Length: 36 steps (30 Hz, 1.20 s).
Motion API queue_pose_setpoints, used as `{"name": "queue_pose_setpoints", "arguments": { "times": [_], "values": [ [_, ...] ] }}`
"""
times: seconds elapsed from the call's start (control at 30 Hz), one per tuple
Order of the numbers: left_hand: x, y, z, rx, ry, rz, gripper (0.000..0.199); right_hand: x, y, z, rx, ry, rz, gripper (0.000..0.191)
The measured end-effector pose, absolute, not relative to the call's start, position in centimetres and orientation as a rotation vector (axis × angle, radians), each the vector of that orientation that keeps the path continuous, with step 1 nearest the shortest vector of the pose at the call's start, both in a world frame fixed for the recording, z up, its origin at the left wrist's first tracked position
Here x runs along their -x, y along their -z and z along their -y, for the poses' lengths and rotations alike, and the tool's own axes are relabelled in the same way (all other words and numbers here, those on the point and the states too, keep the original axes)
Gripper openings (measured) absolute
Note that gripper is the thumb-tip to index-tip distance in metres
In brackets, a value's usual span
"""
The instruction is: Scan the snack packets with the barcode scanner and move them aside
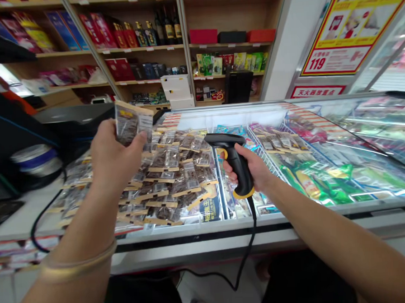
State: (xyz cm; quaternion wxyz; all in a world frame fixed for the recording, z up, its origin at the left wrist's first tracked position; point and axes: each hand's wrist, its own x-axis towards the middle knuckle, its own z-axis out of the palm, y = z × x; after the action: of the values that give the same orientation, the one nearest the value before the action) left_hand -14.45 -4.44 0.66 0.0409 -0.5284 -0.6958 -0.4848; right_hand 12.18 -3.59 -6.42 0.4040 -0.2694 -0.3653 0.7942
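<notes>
Raised at the left, my left hand is closed on a small clear snack packet with a tan top strip, dark contents and a printed label. My right hand is wrapped round the grip of a black and yellow barcode scanner, its head pointing left towards the packet. The scanner's black cable hangs down in front of the freezer and loops to the left. Below and between both hands lies a wide pile of similar packets, overlapping on the glass top.
The chest freezer runs across the view, with wire baskets of frozen bags under its glass on the right. Rolls of tape sit on the left counter. Shelves with bottles and boxes stand behind, beside a wall sign.
</notes>
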Motion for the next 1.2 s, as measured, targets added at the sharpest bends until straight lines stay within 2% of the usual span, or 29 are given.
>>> {"name": "queue_pose_setpoints", "arguments": {
  "times": [0.17,0.3,0.4,0.5,0.73,1.2],
  "values": [
    [7.5,-0.3,2.6,1.783,2.520,2.020,0.020,-15.2,5.6,2.8,0.723,-1.850,0.970,0.039],
    [1.2,2.0,0.8,1.875,2.772,2.035,0.016,-19.4,5.4,2.3,0.768,-1.729,1.042,0.041],
    [-1.5,4.4,0.0,1.930,2.749,2.121,0.012,-22.4,5.8,2.5,0.796,-1.645,1.104,0.042],
    [-2.2,6.1,-0.2,2.023,2.584,2.194,0.012,-24.0,6.2,3.0,0.823,-1.657,1.152,0.046],
    [-1.7,7.0,-0.2,2.159,2.249,2.335,0.019,-23.3,6.7,3.5,0.871,-1.801,1.298,0.045],
    [-1.8,7.5,-0.3,2.167,2.235,2.345,0.019,-23.4,6.9,3.2,0.897,-1.880,1.256,0.046]
  ]
}}
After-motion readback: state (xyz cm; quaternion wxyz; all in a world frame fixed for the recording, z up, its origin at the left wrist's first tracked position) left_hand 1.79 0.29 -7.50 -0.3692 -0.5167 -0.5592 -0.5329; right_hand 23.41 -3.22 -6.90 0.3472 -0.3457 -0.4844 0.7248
